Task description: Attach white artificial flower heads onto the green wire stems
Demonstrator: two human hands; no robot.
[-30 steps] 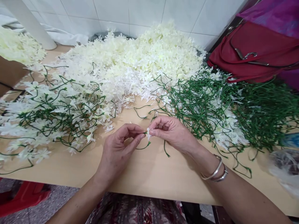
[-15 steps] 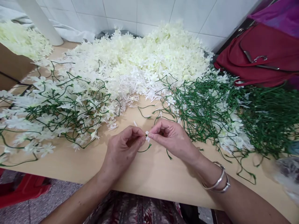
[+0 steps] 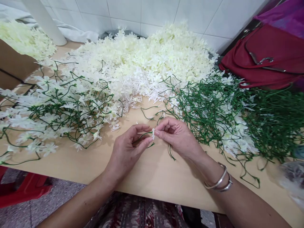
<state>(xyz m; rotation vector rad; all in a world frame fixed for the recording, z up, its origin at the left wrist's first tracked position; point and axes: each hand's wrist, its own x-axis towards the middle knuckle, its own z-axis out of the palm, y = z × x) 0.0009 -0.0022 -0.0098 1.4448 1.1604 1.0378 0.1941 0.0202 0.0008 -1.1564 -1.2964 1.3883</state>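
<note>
My left hand [image 3: 129, 149] pinches a thin green plastic stem [image 3: 142, 136] just above the wooden table [image 3: 152, 171]. My right hand [image 3: 177, 136] pinches a small white artificial flower [image 3: 153, 133] against the tip of that stem. The two hands meet fingertip to fingertip over the table's near middle. Stems with flowers on them [image 3: 61, 110] lie heaped at the left. Bare green stems [image 3: 213, 110] lie tangled at the right. A big pile of loose cream flowers [image 3: 147, 63] fills the back.
A red handbag [image 3: 266, 60] rests at the back right against the tiled wall. A white post [image 3: 45, 22] stands at the back left. A clear plastic bag [image 3: 292, 177] lies at the right edge. A red stool [image 3: 23, 190] sits on the floor below left.
The view has shifted a little. My hands stay together at the stem's tip, and the left fingers have opened slightly around the stem while the right presses the flower on.
</note>
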